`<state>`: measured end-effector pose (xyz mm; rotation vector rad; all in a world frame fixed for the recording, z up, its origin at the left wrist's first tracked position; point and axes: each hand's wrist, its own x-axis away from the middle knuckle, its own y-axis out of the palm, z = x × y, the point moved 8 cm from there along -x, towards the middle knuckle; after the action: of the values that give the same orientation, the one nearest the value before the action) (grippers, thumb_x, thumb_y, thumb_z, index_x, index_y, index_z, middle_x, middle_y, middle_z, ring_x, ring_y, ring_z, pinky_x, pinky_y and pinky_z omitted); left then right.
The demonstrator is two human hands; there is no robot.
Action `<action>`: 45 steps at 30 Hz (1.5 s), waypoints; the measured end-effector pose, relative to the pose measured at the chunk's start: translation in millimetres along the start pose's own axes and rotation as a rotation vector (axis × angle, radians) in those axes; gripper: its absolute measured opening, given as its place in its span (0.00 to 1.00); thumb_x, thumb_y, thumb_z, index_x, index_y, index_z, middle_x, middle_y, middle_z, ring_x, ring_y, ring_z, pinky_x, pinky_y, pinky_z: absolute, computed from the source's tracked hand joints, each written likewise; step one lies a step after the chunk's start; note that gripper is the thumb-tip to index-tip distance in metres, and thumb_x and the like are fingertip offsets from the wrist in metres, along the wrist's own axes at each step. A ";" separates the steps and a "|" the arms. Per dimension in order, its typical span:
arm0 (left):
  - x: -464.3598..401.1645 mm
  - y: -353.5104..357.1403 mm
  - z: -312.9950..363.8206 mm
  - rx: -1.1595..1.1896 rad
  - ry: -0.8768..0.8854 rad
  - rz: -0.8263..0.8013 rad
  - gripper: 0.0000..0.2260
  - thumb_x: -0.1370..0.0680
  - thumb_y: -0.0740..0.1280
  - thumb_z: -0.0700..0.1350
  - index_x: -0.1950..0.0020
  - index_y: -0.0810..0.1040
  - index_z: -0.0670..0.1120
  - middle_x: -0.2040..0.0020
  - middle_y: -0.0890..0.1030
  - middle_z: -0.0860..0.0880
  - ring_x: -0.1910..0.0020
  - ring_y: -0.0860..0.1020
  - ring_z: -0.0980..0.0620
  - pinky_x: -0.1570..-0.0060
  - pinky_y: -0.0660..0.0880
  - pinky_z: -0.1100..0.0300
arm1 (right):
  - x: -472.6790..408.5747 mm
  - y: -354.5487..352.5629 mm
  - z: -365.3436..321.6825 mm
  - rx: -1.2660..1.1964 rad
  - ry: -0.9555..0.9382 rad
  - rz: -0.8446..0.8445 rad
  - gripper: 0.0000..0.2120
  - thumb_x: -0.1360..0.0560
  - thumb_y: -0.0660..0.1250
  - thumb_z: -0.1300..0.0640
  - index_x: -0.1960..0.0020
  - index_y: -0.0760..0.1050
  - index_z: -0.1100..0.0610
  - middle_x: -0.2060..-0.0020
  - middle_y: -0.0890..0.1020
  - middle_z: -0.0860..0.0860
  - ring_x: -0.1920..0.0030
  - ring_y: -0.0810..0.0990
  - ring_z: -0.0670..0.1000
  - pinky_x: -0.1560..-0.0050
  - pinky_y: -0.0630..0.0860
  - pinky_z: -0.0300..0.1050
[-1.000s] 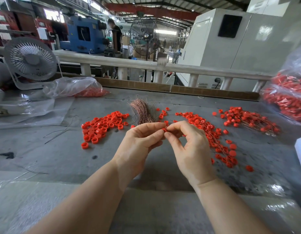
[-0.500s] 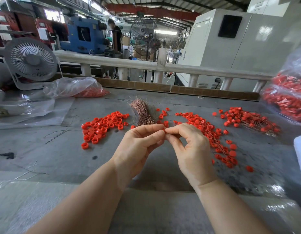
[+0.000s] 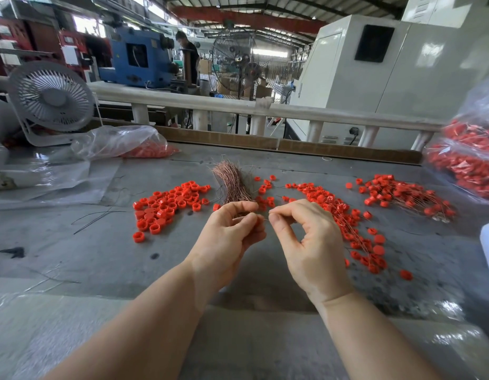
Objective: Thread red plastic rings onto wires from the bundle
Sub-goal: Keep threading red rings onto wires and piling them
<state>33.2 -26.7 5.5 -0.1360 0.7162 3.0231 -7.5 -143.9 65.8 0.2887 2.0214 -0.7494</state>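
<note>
Wire [image 3: 266, 219], thin and barely visible, runs between your hands: your right hand [image 3: 306, 237] pinches it with thumb and forefinger, your left hand [image 3: 232, 231] curls around the copper wire bundle [image 3: 233, 183]. Loose red rings [image 3: 166, 205] lie mid-worktop [image 3: 73, 256], toward its left.

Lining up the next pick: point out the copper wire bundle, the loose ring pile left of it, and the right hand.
copper wire bundle [image 3: 232, 185]: head view, middle of the strands.
loose ring pile [image 3: 166, 205]: head view, centre of the heap.
right hand [image 3: 309, 242]: head view, back of the hand.
</note>
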 end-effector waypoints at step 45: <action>0.2 -3.2 -0.4 -0.024 -0.002 -0.030 0.04 0.26 0.66 0.34 0.58 0.74 0.41 0.71 0.80 0.48 0.72 0.77 0.56 0.68 0.77 0.65 | 1.8 10.1 4.6 -0.040 0.065 -0.121 0.07 0.31 0.67 0.62 0.54 0.80 0.57 0.60 0.79 0.47 0.58 0.76 0.44 0.54 0.74 0.38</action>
<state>33.1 -24.1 3.7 -0.1425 0.6720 3.0032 -0.5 -139.0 58.6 0.1705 2.1279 -0.7826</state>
